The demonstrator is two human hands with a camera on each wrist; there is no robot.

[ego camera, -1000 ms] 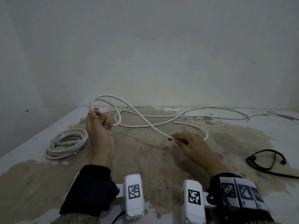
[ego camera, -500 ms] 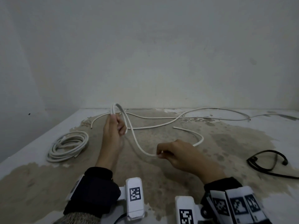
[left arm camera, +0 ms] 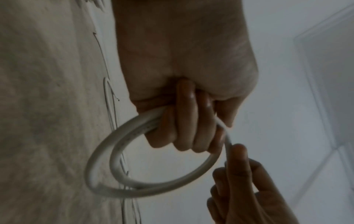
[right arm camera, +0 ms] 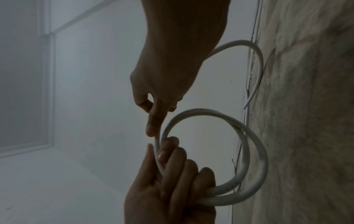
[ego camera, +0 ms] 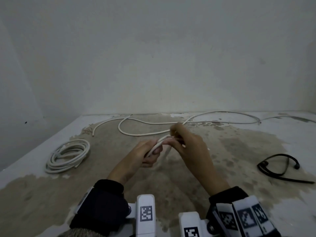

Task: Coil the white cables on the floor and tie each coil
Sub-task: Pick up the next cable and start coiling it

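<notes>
Stained concrete floor (ego camera: 171, 185) runs up to a plain pale wall (ego camera: 153, 57), and both hands meet above the middle of it. No brand or writing can be read; only black-and-white square marker tags (ego camera: 146, 213) show on the white wrist units, and faint print on the cable is too blurred to make out.

Left hand (ego camera: 147, 154) has its fingers (left arm camera: 184, 121) curled tight round the white cable (ego camera: 159, 142), holding two turns as a small loop (right arm camera: 247, 159) that hangs below the fist. Right hand (ego camera: 189, 144) sits just beside it, thumb and forefinger pinching the same cable where it leaves the left fist. From there the cable trails off across the floor in loose curves (ego camera: 136, 132) toward the far edge by the wall, one end (ego camera: 93, 134) lying loose.

Over near the left edge of the floor lies a finished white coil (ego camera: 68, 156), several turns lying flat. Near the right edge, well apart, lies a thin black cord (ego camera: 280, 166).
</notes>
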